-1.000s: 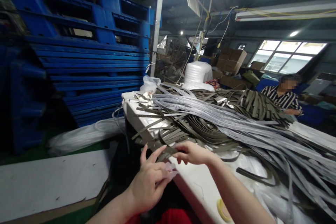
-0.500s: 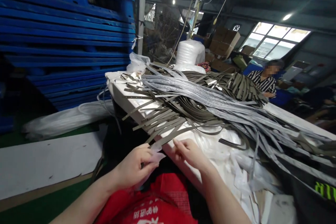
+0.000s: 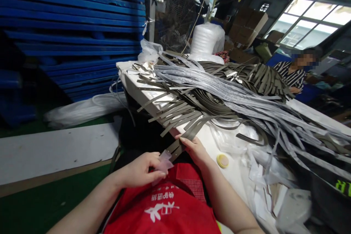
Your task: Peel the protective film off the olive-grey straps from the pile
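My left hand is closed in a pinch on a thin, translucent plastic sleeve. Just to its right, my right hand grips dark olive belt straps between thumb and fingers. Two strap ends with small holes stick out toward the sleeve, and one meets its mouth; how far it goes in is hard to see. From my right hand the straps run back to a pile of similar straps on the white table. Long straps in clear plastic sleeves lie across that pile.
A yellow round object lies right of my right forearm, near crumpled plastic. A white plastic-wrapped roll stands at the table's back. Blue pallets are stacked at left. A person in a striped top sits beyond the table.
My right hand has closed on the straps, and a second strap end now shows beside the first. The view has tilted down, bringing the yellow round object into sight.
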Demonstrator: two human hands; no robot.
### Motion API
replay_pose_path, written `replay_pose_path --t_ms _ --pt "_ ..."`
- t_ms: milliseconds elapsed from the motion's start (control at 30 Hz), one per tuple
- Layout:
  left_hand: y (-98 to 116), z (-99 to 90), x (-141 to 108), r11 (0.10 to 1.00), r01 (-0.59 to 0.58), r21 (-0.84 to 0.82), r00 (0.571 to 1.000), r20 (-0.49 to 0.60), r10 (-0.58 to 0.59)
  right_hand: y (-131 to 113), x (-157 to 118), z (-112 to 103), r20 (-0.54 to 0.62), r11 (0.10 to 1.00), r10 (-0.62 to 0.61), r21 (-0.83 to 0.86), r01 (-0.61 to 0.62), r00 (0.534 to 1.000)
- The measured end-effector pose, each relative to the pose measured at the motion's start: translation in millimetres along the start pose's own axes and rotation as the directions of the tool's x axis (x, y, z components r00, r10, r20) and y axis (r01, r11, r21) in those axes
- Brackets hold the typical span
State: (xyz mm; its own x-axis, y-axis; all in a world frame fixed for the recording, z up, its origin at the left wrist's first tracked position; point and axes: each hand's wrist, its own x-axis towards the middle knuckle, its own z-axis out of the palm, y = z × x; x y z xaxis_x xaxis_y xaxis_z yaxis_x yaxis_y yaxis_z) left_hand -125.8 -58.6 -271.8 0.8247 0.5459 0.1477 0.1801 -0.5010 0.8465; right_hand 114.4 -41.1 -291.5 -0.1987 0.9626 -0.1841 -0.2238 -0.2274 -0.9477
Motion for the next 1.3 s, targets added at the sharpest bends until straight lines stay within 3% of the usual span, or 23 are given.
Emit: replay_pose_path --t_ms 200,400,567,700,800,867,933,1100,1167,1300 --pt "-6.3 -2.8 -17.5 0.995 0.096 -0.025 0.977 -0.188 -0.099 8.1 -6.8 17.3 0.137 0.973 0.043 0.218 -0.072 0.990" --pt "7.6 -4.4 -18.4 0.997 0.010 0.074 0.962 -0.273 0.011 34.8 -4.5 56.6 0.186 0.962 0.124 0.217 -0.164 0.975" --pt "19.2 -9.8 -21.4 0.994 -0.049 0.099 0.936 -0.344 0.080 35.1 -6.7 66.5 0.167 0.924 0.117 0.342 -0.169 0.979" --pt "21.4 -9.0 -19.4 0.994 -0.085 0.066 0.963 -0.251 0.099 18.8 -12.2 60.7 0.181 0.972 0.026 0.226 -0.068 0.983" --pt "16.7 -9.0 -19.0 0.992 -0.038 0.117 0.964 -0.258 0.067 5.1 -14.7 49.9 0.187 0.999 -0.010 -0.032 0.017 0.982" --pt "12.3 -10.3 -20.7 0.981 0.043 0.191 0.952 -0.305 0.018 -6.3 -16.0 40.3 0.109 0.977 -0.066 -0.196 0.087 0.992" --pt "8.8 -12.0 -23.0 0.958 0.125 0.257 0.935 -0.353 -0.027 -19.5 -17.5 30.6 -0.024 0.953 -0.179 -0.251 0.167 0.984" --pt "5.3 -13.2 -25.7 0.927 0.200 0.317 0.932 -0.353 -0.080 -49.0 -23.3 16.7 -0.266 0.921 -0.383 -0.184 0.343 0.885" --pt "3.6 -12.3 -24.9 0.925 0.204 0.320 0.936 -0.341 -0.088 -55.7 -25.2 15.2 -0.320 0.914 -0.405 -0.161 0.373 0.856" --pt "-1.2 -11.2 -23.8 0.939 0.192 0.286 0.953 -0.282 -0.109 -62.3 -24.8 8.3 -0.325 0.901 -0.430 -0.102 0.421 0.842"
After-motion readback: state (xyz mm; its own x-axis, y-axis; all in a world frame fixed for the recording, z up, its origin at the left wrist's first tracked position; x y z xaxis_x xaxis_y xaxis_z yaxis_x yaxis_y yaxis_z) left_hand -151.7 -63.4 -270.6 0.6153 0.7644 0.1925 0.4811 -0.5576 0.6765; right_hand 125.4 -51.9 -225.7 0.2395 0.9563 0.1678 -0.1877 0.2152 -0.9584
